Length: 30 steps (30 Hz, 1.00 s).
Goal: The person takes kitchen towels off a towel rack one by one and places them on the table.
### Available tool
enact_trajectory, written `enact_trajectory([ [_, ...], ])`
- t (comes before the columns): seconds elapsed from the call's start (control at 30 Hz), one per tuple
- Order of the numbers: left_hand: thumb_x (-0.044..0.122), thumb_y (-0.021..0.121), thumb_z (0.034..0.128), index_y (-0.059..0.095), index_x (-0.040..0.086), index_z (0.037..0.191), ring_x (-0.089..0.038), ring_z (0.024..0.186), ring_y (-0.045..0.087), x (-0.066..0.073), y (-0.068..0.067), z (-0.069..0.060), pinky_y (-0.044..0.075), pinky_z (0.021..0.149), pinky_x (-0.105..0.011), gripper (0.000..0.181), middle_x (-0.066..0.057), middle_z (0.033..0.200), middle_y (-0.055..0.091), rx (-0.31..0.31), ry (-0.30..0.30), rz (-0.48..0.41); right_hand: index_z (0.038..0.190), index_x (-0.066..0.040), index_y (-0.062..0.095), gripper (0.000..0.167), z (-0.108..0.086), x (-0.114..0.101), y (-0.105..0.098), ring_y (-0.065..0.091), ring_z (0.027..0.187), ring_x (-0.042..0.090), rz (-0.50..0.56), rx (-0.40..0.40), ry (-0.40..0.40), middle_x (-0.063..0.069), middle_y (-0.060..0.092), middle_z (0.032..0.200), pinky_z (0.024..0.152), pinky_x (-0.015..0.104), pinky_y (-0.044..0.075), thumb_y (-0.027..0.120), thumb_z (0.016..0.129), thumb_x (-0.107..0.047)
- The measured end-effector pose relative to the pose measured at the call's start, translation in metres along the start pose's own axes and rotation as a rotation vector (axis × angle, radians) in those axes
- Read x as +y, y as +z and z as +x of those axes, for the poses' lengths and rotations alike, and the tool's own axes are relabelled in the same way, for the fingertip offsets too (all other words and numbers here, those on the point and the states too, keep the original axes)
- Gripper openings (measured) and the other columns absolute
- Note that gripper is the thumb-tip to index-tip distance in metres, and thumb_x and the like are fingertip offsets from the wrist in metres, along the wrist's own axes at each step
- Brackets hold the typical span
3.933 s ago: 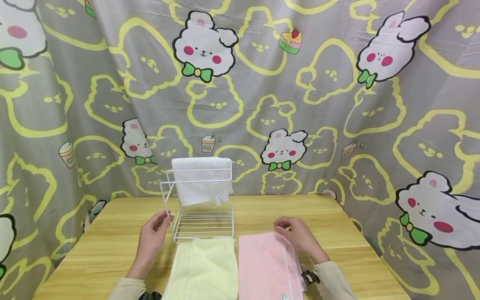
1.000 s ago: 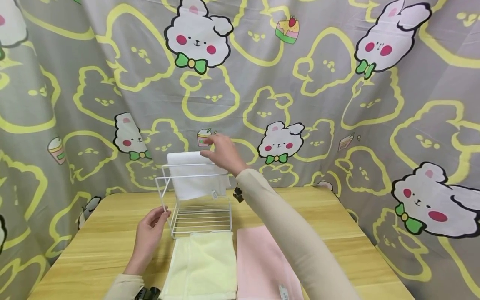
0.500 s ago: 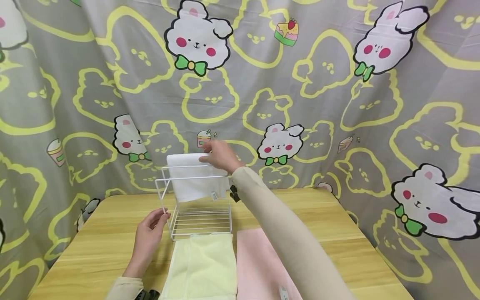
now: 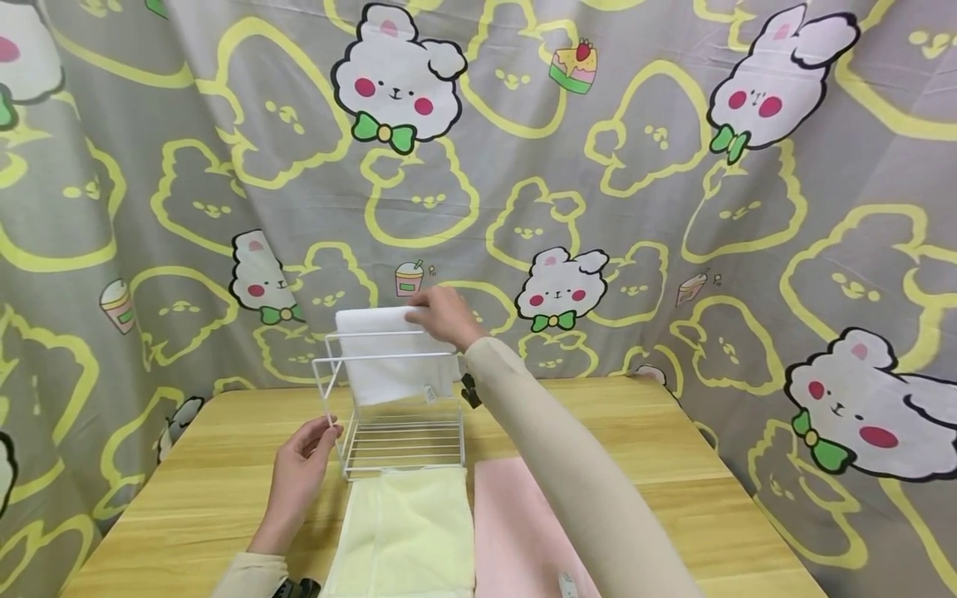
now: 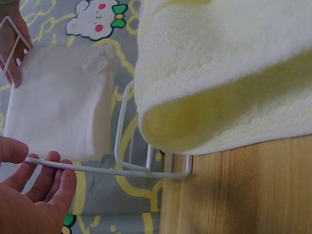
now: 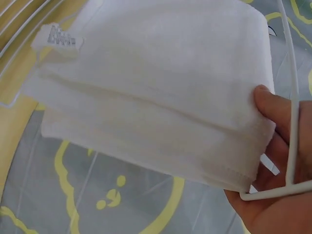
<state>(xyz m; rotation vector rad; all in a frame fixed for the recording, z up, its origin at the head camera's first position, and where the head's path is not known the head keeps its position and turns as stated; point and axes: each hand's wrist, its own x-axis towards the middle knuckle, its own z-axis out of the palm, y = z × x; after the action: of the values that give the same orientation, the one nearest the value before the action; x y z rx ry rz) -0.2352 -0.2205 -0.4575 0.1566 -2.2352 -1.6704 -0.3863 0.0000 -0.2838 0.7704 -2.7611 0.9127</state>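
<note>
A white wire rack [image 4: 404, 477] stands on the table, and a folded white towel [image 4: 389, 365] hangs over its upper bar. With thumb and fingertips, my left hand [image 4: 302, 465] holds the rack's left side wire, as the left wrist view also shows [image 5: 44, 195]. My right hand [image 4: 449, 316] pinches the white towel's top right corner; in the right wrist view its thumb [image 6: 273, 107] lies on the front of the cloth and the fingers go behind it. A folded yellow towel [image 4: 419, 531] lies in front of the rack, next to a folded pink towel [image 4: 516, 515].
The wooden table [image 4: 665, 440] reaches back to a grey curtain [image 4: 635, 208] printed with rabbits. My right forearm crosses above the pink towel and covers part of it. A tag [image 6: 58, 41] hangs from the white towel.
My right hand has moved from beside the pink towel, up and left to the white towel, where its fingers have closed on the top corner. My left hand stays on the rack.
</note>
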Motion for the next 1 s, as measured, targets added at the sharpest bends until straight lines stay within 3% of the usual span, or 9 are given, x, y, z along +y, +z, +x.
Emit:
enact_trajectory([
  [0.23,0.020,0.057,0.1067,0.060,0.001,0.136,0.006,0.101,0.062,-0.003,0.000,0.002,0.047,0.085,-0.004,0.036,-0.020,0.133,0.066,-0.006,-0.010,-0.013,0.121,-0.013,0.076,0.027,0.001,0.002,0.001,0.070,0.111,0.018,0.033,0.074,-0.003,0.003,0.075,0.121,0.099,0.033,0.055,0.070,0.099,-0.026],
  [0.47,0.023,0.056,0.1070,0.062,0.002,0.134,0.007,0.100,0.062,0.001,0.001,0.000,0.048,0.085,-0.005,0.035,-0.020,0.131,0.067,-0.006,-0.003,0.008,0.119,-0.014,0.077,0.024,-0.001,0.002,-0.006,0.071,0.106,0.016,0.055,0.110,-0.013,0.003,0.077,0.117,0.093,0.031,0.057,0.070,0.099,-0.025],
  [1.0,0.025,0.055,0.1076,0.061,0.002,0.135,0.007,0.101,0.061,0.000,0.001,0.000,0.047,0.086,-0.004,0.037,-0.021,0.131,0.067,-0.011,0.009,0.020,0.117,-0.013,0.078,0.025,-0.017,-0.014,-0.032,0.072,0.108,0.017,0.065,0.233,-0.082,0.005,0.077,0.116,0.093,0.031,0.058,0.070,0.098,-0.028],
])
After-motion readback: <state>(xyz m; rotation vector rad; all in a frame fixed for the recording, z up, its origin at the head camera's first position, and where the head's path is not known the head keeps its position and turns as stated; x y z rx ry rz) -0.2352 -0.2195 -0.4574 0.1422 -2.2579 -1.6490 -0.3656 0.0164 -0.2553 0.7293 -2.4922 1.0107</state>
